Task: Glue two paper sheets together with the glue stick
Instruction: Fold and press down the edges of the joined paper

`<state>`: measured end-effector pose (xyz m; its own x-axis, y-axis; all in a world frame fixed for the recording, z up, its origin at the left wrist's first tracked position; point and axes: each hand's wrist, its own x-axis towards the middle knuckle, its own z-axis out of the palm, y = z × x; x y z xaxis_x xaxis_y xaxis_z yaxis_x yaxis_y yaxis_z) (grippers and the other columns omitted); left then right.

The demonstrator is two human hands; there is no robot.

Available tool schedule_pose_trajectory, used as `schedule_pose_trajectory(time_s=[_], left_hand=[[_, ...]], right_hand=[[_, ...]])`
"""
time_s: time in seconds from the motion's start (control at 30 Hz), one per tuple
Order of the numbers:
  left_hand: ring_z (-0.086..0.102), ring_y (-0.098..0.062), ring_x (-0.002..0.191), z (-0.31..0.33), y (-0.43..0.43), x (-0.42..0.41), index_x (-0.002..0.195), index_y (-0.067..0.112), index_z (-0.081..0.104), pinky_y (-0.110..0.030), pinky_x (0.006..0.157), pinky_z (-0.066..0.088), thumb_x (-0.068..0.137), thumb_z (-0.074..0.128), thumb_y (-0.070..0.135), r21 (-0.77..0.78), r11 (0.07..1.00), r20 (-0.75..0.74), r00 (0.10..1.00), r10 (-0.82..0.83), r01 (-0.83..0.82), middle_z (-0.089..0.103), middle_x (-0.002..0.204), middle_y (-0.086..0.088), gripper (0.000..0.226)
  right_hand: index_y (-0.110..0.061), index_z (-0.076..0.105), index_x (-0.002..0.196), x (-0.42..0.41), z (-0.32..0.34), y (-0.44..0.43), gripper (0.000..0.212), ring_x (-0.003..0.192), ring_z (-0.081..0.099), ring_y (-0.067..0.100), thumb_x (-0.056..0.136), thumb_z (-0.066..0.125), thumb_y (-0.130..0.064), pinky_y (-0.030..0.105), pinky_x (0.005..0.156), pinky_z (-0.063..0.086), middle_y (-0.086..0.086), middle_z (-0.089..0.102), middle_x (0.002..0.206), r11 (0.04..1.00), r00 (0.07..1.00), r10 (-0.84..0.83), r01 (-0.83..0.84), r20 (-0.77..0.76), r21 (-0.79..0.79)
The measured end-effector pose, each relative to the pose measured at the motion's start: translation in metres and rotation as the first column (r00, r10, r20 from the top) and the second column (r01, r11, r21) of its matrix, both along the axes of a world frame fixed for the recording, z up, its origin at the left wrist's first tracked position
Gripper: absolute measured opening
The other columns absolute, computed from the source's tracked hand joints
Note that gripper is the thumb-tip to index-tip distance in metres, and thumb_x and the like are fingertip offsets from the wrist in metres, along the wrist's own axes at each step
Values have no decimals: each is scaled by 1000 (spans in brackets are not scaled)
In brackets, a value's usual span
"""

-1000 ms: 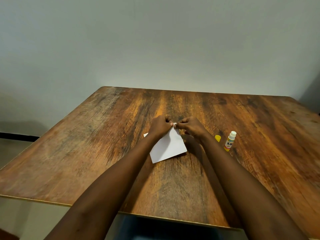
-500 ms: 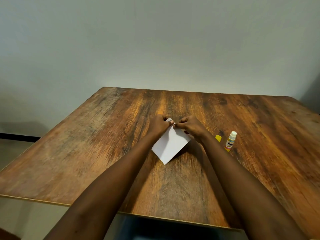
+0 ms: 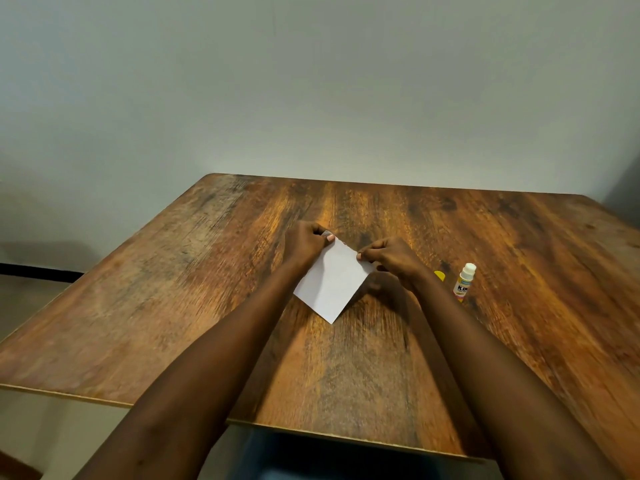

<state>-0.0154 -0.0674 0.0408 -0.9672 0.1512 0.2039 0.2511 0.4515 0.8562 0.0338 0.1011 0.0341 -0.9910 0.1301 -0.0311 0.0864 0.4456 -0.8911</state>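
A small white paper (image 3: 331, 282) is held tilted like a diamond just above the wooden table (image 3: 173, 306), its lowest corner pointing toward me. My left hand (image 3: 306, 242) pinches its top corner. My right hand (image 3: 391, 259) pinches the upper right edge. Whether this is one sheet or two stacked I cannot tell. To the right an uncapped glue stick (image 3: 464, 283) stands upright, white tip up, with a yellow-and-white label. Its yellow cap (image 3: 440, 274) lies just left of it, partly behind my right wrist.
The table's near edge (image 3: 346, 438) runs below my forearms. A plain pale wall (image 3: 311, 81) stands behind the far edge. A dark strip runs along the floor at the left.
My hands have drawn apart along the paper's top edge, the left moving up-left, the right moving right. The paper has turned further into a diamond and the second white corner at left has gone from view.
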Motion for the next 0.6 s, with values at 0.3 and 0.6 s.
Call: schedule_pose_trajectory(time_s=[0.3,0.6], left_hand=[[59,-21,90,-3,2,1,103,0,68,-30,75,44,90,57,14,28,997,-8,998,66,-66,68,107,-16,22],[56,-18,90,-5,6,-1,105,3,64,-29,72,39,93,52,15,41,992,27,993,117,-118,66,109,-14,21]], right_hand=[[-7,72,77,-1,-1,4,9,88,59,28,82,67,-12,39,75,47,19,69,98,997,999,-25,27,21,-76],[7,66,98,-3,-4,6,18,65,56,14,87,62,-7,16,47,43,13,66,89,960,995,-95,93,4,-265]])
